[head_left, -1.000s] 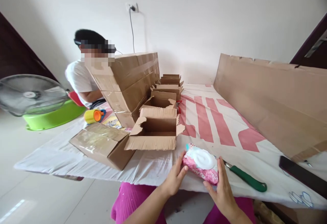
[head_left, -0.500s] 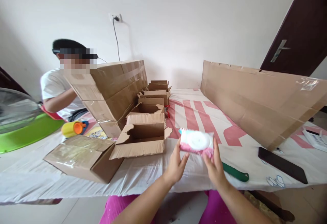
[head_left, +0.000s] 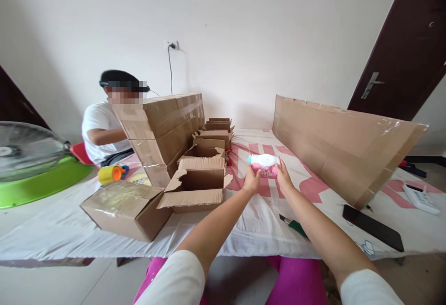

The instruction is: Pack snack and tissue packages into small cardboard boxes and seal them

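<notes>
Held out above the cloth-covered table is a pink and white pack of wet wipes (head_left: 266, 165), its white lid facing up toward me. My left hand (head_left: 252, 178) grips its left end, and my right hand (head_left: 284, 175) grips its right end. Beneath my right forearm lies a green-handled utility knife (head_left: 294, 225), partly covered by that arm. To the left of my hands stands an open cardboard box (head_left: 200, 183), its flaps spread, with several more open boxes in a row behind it.
A closed taped box (head_left: 121, 207) sits at the front left, near a yellow cylinder (head_left: 108, 174). Tall cardboard walls stand at left (head_left: 174, 128) and right (head_left: 334, 142). At right lies a black phone (head_left: 372, 227). A person (head_left: 101, 128) sits behind the left wall, beside a green fan (head_left: 49, 179).
Both my hands have moved forward, away from me, with the wipes pack between them. The knife's blade end now shows beside my right forearm. My view has shifted slightly.
</notes>
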Demonstrator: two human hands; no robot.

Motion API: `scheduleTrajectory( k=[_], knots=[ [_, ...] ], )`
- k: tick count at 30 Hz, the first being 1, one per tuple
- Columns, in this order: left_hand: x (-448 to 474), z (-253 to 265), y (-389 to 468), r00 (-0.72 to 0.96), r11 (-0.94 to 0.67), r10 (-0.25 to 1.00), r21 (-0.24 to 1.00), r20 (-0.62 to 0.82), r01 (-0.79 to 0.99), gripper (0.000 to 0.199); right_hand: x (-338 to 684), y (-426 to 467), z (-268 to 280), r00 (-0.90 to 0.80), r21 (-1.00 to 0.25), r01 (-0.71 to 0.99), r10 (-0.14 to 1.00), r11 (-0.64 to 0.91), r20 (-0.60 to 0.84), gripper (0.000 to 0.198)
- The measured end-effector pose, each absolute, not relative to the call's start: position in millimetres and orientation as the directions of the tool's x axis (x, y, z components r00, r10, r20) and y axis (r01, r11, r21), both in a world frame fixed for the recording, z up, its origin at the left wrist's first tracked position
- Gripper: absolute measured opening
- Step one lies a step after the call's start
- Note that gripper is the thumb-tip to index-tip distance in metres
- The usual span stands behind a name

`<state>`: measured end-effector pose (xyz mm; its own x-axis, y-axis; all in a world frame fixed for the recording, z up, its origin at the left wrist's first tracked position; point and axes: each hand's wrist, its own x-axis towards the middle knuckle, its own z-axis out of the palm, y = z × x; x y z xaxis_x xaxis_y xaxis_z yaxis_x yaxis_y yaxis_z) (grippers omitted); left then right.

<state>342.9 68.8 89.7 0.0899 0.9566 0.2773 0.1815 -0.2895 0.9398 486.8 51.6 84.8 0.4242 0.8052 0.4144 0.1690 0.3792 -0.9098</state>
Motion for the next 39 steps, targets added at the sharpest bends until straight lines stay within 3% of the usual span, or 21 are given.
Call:
scheduleTrajectory(
  k=[4, 8, 14, 19, 21, 23, 25, 27, 29, 36, 39],
  knots=[
    [306.0, 36.5, 1.4, 0.073, -0.287, 0.958, 0.943, 0.278, 0.17, 0.057, 460.3, -20.1, 33.4, 0.413, -0.948, 0.14, 0.854, 0.285, 0.318, 0.073],
    [248.2, -13.6, -71.2, 0.055, -0.252, 0.968, 0.95, 0.246, 0.184, 0.061, 412.9, -92.7, -19.3, 0.281, -0.95, 0.222, 0.919, 0.219, 0.277, 0.073],
    [160.1, -24.8, -106.7, -0.169, -0.204, 0.945, 0.906, 0.281, 0.37, 0.046, 349.4, -114.5, -38.7, -0.118, -0.865, 0.304, 0.916, 0.4, 0.382, 0.08],
    [96.6, -21.9, -84.5, -0.34, -0.117, 0.88, 0.847, 0.33, 0.519, 0.042, 321.9, -62.0, -25.8, -0.474, -0.809, 0.313, 0.82, 0.498, 0.321, 0.091],
    [81.7, -21.6, -75.7, -0.404, -0.099, 0.816, 0.789, 0.413, 0.606, 0.044, 317.8, -38.5, -22.5, -0.553, -0.781, 0.321, 0.775, 0.535, 0.304, 0.092],
    [77.1, -20.7, -71.9, -0.382, -0.141, 0.727, 0.67, 0.57, 0.729, 0.046, 318.3, -19.9, -21.5, -0.561, -0.752, 0.333, 0.761, 0.568, 0.327, 0.085],
    [81.8, -19.8, -72.7, -0.229, -0.195, 0.691, 0.481, 0.686, 0.855, 0.046, 322.0, -9.0, -22.8, -0.499, -0.737, 0.362, 0.787, 0.571, 0.364, 0.068],
    [92.1, -19.2, -74.6, -0.049, -0.205, 0.744, 0.297, 0.666, 0.932, 0.049, 325.6, -5.7, -25.4, -0.415, -0.736, 0.398, 0.823, 0.547, 0.388, 0.048],
    [103.3, -17.7, -73.5, 0.028, -0.161, 0.817, 0.183, 0.575, 0.97, 0.057, 326.7, -6.8, -28.0, -0.37, -0.737, 0.42, 0.841, 0.53, 0.394, 0.036],
    [123.9, 5.6, -42.1, -0.071, 0.037, 0.951, 0.116, 0.3, 0.993, 0.069, 321.8, -9.7, -28.9, -0.407, -0.683, 0.442, 0.808, 0.582, 0.426, 0.024],
    [125.5, 10.3, -29.6, -0.089, 0.057, 0.963, 0.129, 0.256, 0.99, 0.071, 322.0, -10.6, -25.2, -0.406, -0.696, 0.445, 0.82, 0.564, 0.404, 0.024]
  ],
)
